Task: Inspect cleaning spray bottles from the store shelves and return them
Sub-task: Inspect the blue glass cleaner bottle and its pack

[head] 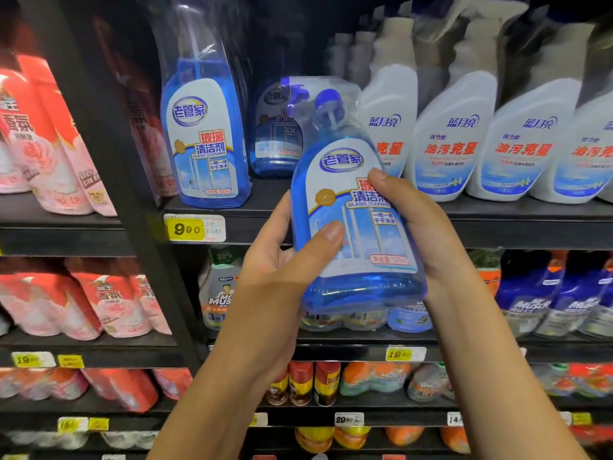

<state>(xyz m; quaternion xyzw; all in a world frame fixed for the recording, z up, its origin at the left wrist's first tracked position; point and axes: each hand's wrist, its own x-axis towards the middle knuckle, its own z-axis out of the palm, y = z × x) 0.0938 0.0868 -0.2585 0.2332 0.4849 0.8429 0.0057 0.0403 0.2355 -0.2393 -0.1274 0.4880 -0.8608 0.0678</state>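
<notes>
Dim black store shelving [517, 229]

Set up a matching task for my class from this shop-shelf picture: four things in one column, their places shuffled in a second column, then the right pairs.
Things
1. blue glass-cleaner bottle
2. white spray bottles
3. pink pouches
4. yellow price tag

Places
A. in a row on the upper shelf, to the right
B. on the shelf edge, below the standing blue bottle
C. held between the left hand and the right hand
D. on the shelves left of the black upright

Pairs: 1-C, 2-A, 3-D, 4-B
</notes>
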